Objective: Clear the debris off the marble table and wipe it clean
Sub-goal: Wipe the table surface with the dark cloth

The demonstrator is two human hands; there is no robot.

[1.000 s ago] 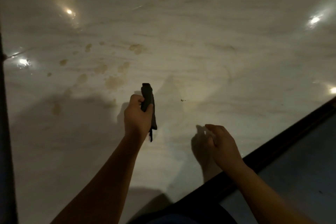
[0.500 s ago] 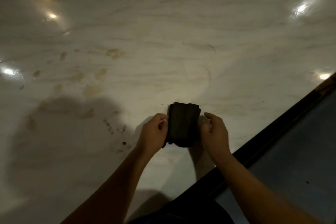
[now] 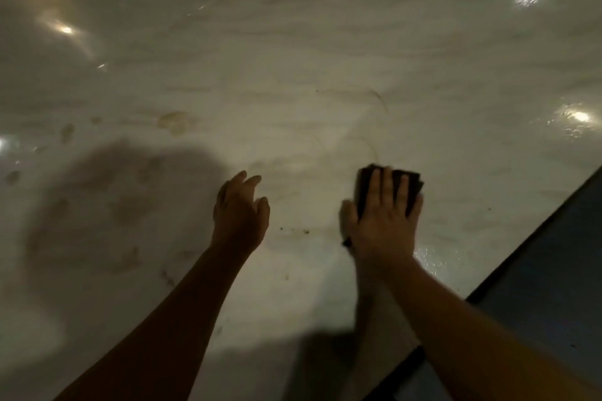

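Dark folded cloth (image 3: 408, 184) lay flat on the marble table (image 3: 293, 75), right hand (image 3: 384, 221) pressing it down with straight fingers, probably to wipe evenly. Left hand (image 3: 239, 211) was empty and loose, just beside the crumbs (image 3: 293, 230).

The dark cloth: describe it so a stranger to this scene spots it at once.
Find the pale marble table, near its dark right edge. There the right hand presses flat on a folded cloth. Unlike the brown stains, it is near-black.

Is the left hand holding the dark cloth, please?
No, the right hand presses the cloth on the table; the left hand is empty.
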